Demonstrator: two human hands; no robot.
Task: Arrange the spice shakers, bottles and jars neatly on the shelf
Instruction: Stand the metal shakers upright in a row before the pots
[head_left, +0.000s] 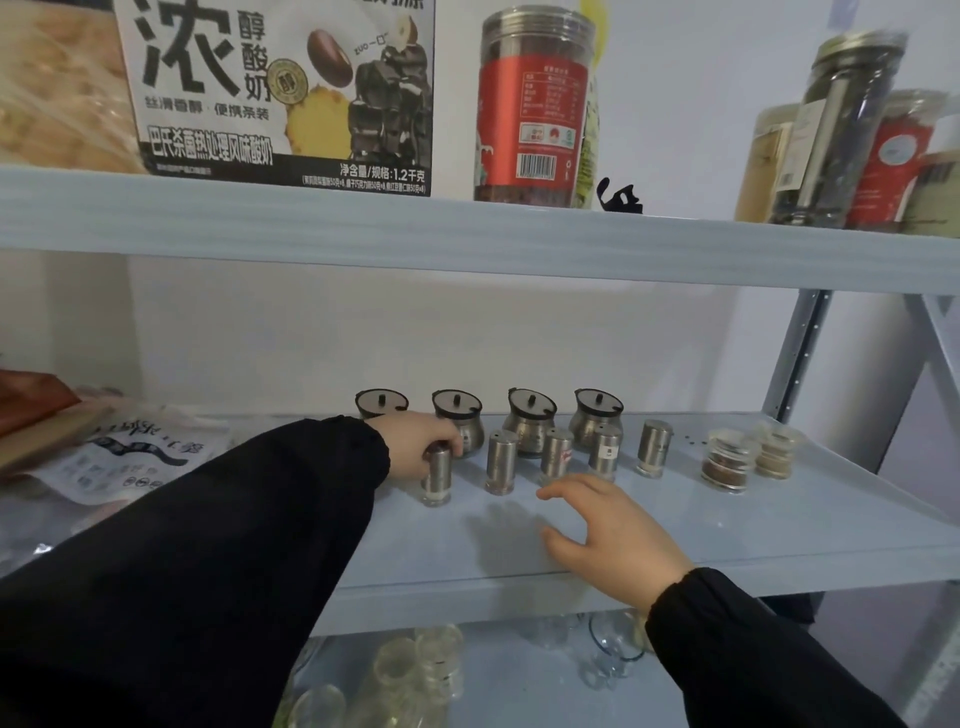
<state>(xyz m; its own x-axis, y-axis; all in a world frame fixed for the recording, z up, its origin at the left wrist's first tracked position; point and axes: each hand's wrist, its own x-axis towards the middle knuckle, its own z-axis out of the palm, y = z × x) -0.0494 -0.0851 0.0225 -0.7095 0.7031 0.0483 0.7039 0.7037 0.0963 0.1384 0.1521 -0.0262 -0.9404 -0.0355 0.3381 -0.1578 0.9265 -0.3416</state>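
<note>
A box (280, 88) at upper left reads "1.2千克". The left hand (418, 447) grips a shaker (436, 475) on the shelf (727, 525); the right hand's (613, 530) fingers (563, 488) spread wide, holding nothing.

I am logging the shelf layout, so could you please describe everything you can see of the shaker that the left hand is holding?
The leftmost shaker is a small upright cylinder that looks like brushed steel, with what seems a clear base at the bottom. It stands on the pale blue middle shelf, at the left end of a row of five similar shakers, in front of the lidded steel pots. The left hand grips its top from above, hiding the cap. Nothing else touches it; the right hand hovers open nearby.
</note>
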